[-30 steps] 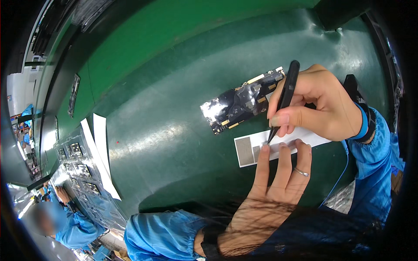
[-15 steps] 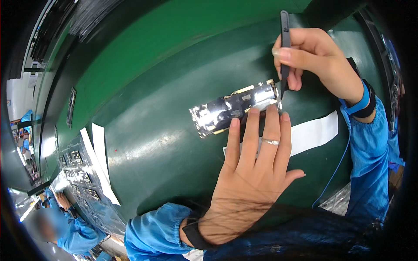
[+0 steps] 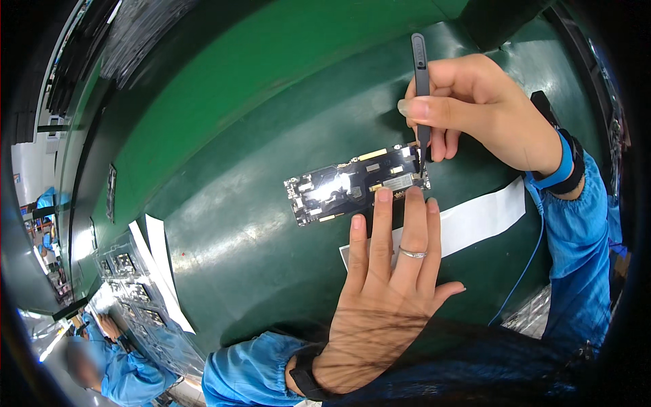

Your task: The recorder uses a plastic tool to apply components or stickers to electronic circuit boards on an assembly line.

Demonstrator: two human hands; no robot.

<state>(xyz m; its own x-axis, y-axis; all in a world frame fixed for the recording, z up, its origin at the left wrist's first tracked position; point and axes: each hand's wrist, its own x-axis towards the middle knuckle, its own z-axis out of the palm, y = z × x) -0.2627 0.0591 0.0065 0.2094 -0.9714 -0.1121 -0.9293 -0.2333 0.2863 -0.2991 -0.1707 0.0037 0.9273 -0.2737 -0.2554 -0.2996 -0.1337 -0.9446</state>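
A dark, shiny circuit board (image 3: pixel 342 190) with pale and yellowish patches lies tilted on the green work surface. My left hand (image 3: pixel 386 285) is open and flat, fingers spread. Its fingertips reach the near edge of the board. Black tweezers (image 3: pixel 422 95) stand steeply in my right hand (image 3: pixel 468 112), pinched between thumb and fingers. Their tips point down at the board's right end, by a pale strip (image 3: pixel 399 182); whether they grip anything is too small to tell. A white paper strip (image 3: pixel 481 216) passes partly under my left fingers.
White strips (image 3: pixel 163 271) lie at the left, beside a clear tray (image 3: pixel 146 319) holding several small boards. A narrow dark piece (image 3: pixel 110 193) sits farther left. A blue cord (image 3: pixel 521 278) runs from my right wristband. Another person in a blue sleeve (image 3: pixel 135 373) works at the lower left.
The tweezers have moved left and down, from beside the board's right end to over it. Within the view, the board sits slightly lower and left, its glare reduced. My left fingers remain at its near edge.
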